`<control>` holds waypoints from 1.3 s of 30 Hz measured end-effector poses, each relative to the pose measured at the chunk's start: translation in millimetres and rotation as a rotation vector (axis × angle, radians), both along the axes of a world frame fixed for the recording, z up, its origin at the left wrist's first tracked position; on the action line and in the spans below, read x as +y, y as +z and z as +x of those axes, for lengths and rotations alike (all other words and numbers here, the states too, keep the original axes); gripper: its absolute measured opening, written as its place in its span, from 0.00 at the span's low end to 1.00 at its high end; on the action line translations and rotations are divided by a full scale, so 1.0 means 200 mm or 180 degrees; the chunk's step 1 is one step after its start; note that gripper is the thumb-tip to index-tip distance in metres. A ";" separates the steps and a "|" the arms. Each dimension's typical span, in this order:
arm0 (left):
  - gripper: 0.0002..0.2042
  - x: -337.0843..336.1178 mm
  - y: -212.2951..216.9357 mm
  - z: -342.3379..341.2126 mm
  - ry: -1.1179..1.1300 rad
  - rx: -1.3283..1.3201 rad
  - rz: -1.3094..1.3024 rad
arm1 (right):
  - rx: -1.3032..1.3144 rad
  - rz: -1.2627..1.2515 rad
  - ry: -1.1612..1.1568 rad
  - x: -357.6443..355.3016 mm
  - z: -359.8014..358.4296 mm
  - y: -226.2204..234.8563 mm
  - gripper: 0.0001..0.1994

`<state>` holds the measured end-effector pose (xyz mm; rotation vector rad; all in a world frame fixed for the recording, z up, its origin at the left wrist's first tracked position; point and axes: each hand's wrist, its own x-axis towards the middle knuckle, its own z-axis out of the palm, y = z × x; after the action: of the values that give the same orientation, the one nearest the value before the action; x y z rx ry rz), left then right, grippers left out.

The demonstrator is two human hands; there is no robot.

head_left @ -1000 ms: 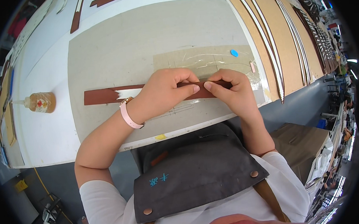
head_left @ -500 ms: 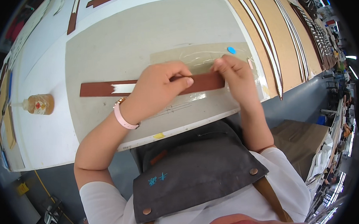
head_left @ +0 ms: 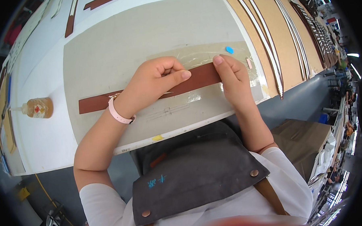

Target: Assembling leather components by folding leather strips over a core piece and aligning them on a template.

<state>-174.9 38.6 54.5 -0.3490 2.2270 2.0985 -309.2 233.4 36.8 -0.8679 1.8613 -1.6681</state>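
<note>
Extending leftward past left hand [head_left: 149, 85]: brown strip [head_left: 201, 77] | left hand pinching mid-length | right hand [head_left: 235, 80] pinching right end

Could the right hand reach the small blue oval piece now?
Probably yes: the small blue oval piece lies uncovered just beyond the right hand, though that hand holds the flat reddish-brown strip.

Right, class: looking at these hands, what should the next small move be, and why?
Probably lower the right end of the reddish-brown strip onto the grey mat: the right hand grips that end, which looks raised, and the strip runs aslant. The left hand, pinching near the middle, could steady it meanwhile.
</note>
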 end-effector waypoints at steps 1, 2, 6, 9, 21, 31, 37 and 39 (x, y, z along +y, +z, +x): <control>0.09 0.01 0.00 0.00 0.0028 0.0069 -0.0038 | -0.0009 -0.0001 0.0017 -0.01 0.01 0.00 0.21; 0.09 0.01 0.00 0.00 0.0056 0.0139 -0.0076 | 0.0006 0.0080 0.0032 -0.02 0.03 0.00 0.21; 0.09 0.01 -0.04 0.00 0.0128 0.0343 -0.0229 | -0.0517 0.0146 0.0059 -0.01 0.02 0.03 0.21; 0.09 0.02 -0.05 0.00 0.0310 0.0476 -0.0325 | -0.0624 -0.0111 0.0036 -0.02 0.02 0.00 0.21; 0.07 0.03 -0.01 0.00 0.0143 0.0122 -0.0050 | -0.1084 -0.0099 0.0120 0.03 0.03 -0.01 0.26; 0.07 0.04 -0.01 0.01 0.0073 0.0202 -0.0336 | -0.0342 -0.0072 0.0307 0.00 0.00 0.01 0.22; 0.09 0.06 -0.06 0.01 0.0319 0.0401 -0.0384 | -0.0898 0.0087 0.0482 0.05 0.00 0.00 0.14; 0.09 0.06 -0.07 0.01 0.0328 0.0429 -0.0300 | -0.1152 0.0421 0.0534 0.01 0.12 0.02 0.14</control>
<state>-173.7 51.1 41.3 -0.3446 2.4402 2.1312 -284.7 235.5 40.3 -0.6023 1.5852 -1.4686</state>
